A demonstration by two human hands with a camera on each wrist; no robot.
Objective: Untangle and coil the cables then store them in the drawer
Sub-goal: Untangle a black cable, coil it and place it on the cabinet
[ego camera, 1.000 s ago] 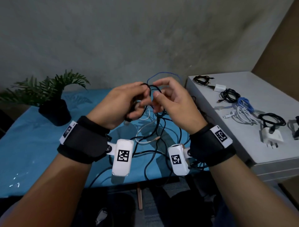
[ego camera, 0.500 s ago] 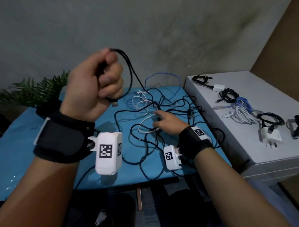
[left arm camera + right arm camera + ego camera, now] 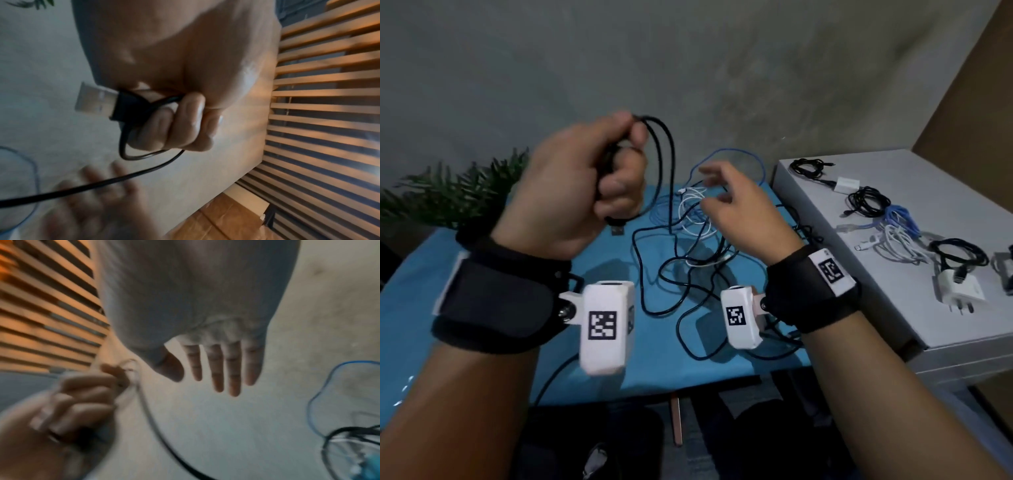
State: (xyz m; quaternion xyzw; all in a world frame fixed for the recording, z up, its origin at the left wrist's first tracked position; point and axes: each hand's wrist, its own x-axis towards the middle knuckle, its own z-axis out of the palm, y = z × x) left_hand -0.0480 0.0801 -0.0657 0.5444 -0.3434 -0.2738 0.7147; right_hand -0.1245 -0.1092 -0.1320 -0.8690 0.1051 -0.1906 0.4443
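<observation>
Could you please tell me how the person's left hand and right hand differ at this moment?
The left hand is raised in a fist, its grip closed round a thin black USB cable; the right hand holds nothing. The left hand's fingers are curled tight, while the right hand's fingers are straight and spread above the tangled cables on the blue table. Both wear black wrist straps.

A plain room in a home, its grey wall bare. A blue-covered table stands beside a white cabinet at three o'clock, a potted plant at ten.
</observation>
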